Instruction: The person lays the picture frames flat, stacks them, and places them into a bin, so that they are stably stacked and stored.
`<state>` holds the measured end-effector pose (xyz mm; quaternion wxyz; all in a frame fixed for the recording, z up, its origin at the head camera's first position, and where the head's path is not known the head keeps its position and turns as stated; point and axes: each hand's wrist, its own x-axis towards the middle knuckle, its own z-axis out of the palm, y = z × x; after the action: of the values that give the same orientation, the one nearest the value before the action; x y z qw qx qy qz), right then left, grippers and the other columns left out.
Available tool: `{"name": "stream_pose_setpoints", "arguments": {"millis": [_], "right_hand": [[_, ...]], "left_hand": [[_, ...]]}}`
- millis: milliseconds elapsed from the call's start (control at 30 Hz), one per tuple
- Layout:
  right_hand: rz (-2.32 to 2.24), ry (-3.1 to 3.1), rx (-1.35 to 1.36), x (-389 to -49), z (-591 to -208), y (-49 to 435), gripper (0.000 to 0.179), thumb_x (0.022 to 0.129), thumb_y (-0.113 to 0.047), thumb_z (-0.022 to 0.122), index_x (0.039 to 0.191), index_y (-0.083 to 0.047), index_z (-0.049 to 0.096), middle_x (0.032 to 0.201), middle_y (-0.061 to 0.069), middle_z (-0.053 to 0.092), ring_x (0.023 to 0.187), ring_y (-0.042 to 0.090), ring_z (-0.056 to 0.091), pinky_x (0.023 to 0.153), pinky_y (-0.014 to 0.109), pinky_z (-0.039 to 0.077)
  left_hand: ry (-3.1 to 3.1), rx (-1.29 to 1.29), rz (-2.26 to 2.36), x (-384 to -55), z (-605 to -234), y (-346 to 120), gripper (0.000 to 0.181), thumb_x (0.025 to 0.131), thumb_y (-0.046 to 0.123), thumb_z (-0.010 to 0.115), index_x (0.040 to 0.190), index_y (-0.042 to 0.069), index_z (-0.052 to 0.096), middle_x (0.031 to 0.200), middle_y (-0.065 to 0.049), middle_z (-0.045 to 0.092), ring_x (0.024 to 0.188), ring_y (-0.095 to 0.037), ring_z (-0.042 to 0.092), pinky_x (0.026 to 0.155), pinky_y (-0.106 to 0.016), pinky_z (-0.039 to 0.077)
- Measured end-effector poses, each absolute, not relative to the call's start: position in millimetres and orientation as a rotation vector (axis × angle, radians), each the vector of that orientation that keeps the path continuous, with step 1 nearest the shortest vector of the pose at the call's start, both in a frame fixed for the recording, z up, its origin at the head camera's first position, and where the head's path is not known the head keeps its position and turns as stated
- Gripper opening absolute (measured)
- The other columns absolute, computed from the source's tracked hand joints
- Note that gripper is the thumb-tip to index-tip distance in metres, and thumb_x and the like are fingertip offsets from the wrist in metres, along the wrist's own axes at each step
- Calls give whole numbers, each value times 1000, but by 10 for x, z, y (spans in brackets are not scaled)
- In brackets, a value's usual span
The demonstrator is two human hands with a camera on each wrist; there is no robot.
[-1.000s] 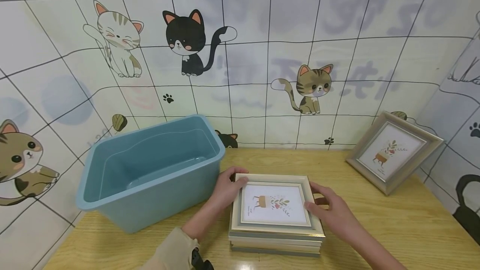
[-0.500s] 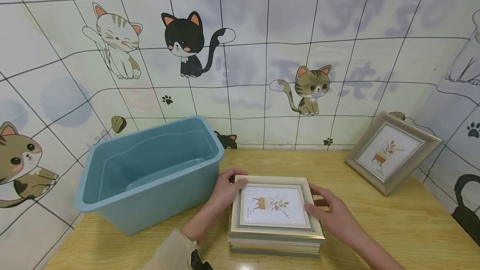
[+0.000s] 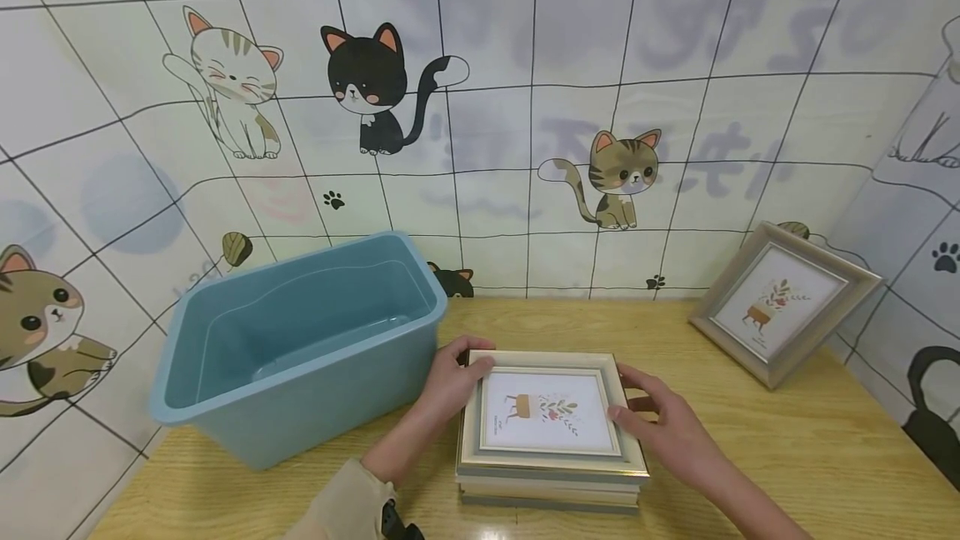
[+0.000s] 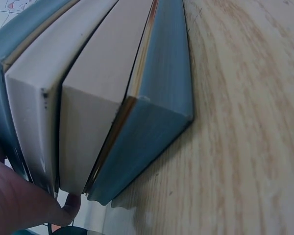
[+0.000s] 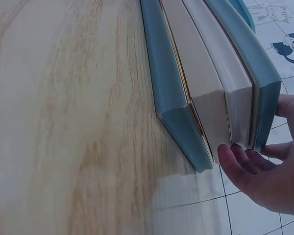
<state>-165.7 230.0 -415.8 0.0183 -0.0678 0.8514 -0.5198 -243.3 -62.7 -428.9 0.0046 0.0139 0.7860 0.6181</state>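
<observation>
Several picture frames lie in a neat stack (image 3: 551,473) on the wooden table; the top one (image 3: 551,411) has a pale gold border and a plant-pot print. My left hand (image 3: 450,377) holds the stack at its far left corner, thumb on the top border. On the opposite side my right hand (image 3: 667,423) grips the right edge, its thumb on the border and its fingers down the side. Both wrist views show blue-grey, white and cream frame edges (image 4: 95,83) pressed together, with right fingertips (image 5: 228,154) against them. The left fingers are mostly hidden behind the stack.
A blue plastic bin (image 3: 300,382) stands close to my left forearm. One more picture frame (image 3: 783,307) stands propped at the back right of the table (image 3: 750,440). A wall printed with cats rises behind. Something black (image 3: 933,415) is at the right edge.
The head view has shifted very slightly. Both hands keep their place on the stack, and nothing else has visibly moved.
</observation>
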Motion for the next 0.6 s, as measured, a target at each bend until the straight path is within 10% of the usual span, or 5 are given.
{"name": "stream_pose_setpoints", "arguments": {"millis": [400, 600], "right_hand": [[-1528, 2966, -485, -1923, -3916, 3067, 63, 102, -9, 63, 157, 1, 33, 144, 25, 47, 108, -10, 52, 81, 15, 51], [-1528, 3233, -559, -2233, -3608, 3693, 64, 99, -1, 64, 157, 0, 37, 136, -14, 47, 107, -13, 49, 83, 1, 40]], "left_hand": [[2454, 66, 1942, -2439, -4294, -624, 19, 95, 9, 68, 113, 7, 73, 122, -7, 65, 114, -25, 55, 98, -40, 43], [2456, 71, 1944, -2444, -4290, -628, 21, 95, 8, 68, 115, 4, 72, 129, -9, 64, 123, -27, 52, 106, -45, 39]]}}
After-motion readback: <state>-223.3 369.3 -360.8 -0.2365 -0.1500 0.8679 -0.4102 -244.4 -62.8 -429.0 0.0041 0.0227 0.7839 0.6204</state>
